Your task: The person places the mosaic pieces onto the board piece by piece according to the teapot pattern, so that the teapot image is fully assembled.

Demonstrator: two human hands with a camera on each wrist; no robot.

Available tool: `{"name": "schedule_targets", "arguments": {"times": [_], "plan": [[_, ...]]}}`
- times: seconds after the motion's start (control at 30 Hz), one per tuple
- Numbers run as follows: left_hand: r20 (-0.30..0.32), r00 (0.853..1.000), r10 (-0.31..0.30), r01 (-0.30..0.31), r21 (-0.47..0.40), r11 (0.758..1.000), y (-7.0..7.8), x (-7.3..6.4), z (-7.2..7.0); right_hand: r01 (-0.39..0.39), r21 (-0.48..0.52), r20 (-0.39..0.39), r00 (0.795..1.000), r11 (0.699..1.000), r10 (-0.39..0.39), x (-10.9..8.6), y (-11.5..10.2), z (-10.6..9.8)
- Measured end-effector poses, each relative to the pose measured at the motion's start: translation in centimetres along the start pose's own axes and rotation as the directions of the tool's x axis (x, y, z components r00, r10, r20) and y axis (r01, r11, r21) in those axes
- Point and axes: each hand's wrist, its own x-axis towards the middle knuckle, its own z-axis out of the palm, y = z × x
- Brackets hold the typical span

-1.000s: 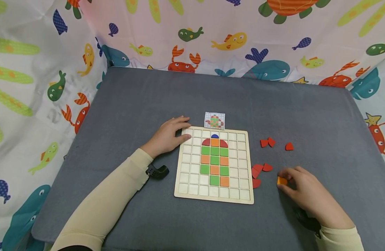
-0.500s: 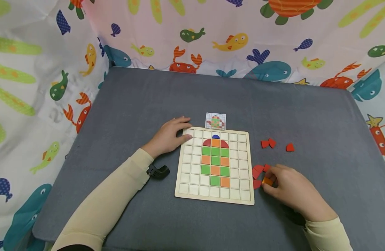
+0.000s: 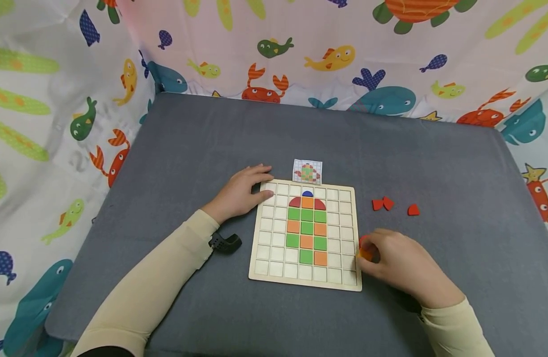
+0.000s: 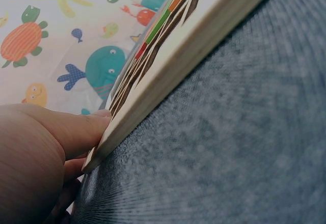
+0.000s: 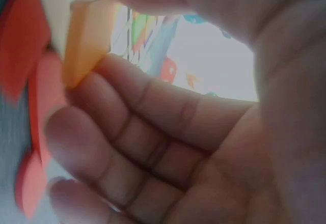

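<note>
A square wooden grid board [image 3: 304, 284] lies on the grey table, its middle cells filled with green and orange squares, two red rounded pieces and a blue half-round. My left hand [image 3: 240, 196] holds the board's far left corner; in the left wrist view its thumb [image 4: 91, 132] lies on the frame and the fingers are at the edge. At the board's right edge, my right hand [image 3: 400, 263] pinches an orange square tile [image 5: 89, 43] between thumb and fingers. Red pieces [image 5: 48, 102] lie just beyond it in the right wrist view; in the head view the hand mostly covers them.
A small printed pattern card [image 3: 307, 172] touches the board's far edge. Several loose red pieces [image 3: 413, 209] lie to the right, behind my right hand. A curtain [image 3: 229, 44] with sea animals closes off the back and sides of the grey table [image 3: 202, 134].
My right hand has carried the orange square tile leftward from the table to the board's right edge, over the nearer red pieces. My left hand has stayed at the corner.
</note>
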Motion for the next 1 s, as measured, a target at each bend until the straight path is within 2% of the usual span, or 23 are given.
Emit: {"name": "schedule_targets", "arguments": {"times": [0.17,0.37,0.47,0.67,1.0], "plan": [[0.004,1.000,-0.007,0.007,-0.005,1.000,0.1,-0.1,0.0,0.105,-0.040,-0.013,0.994,0.994,-0.106,1.1,-1.6,1.2],[0.001,1.000,-0.004,0.004,0.001,1.000,0.0,-0.1,-0.1,0.231,-0.054,-0.040,0.972,0.972,-0.233,2.5,-3.6,2.2],[0.001,1.000,-0.008,0.008,0.003,1.000,0.1,-0.2,-0.2,0.278,-0.053,-0.026,0.960,0.959,-0.280,3.3,-4.6,2.6],[-0.002,1.000,0.002,-0.002,0.000,1.000,0.1,-0.2,-0.2,0.367,-0.050,-0.011,0.930,0.929,-0.368,4.8,-6.4,3.4],[-0.008,1.000,0.017,-0.017,-0.001,1.000,0.2,-0.2,-0.2,0.459,-0.006,0.005,0.888,0.888,-0.459,6.3,-8.0,4.2]]}}
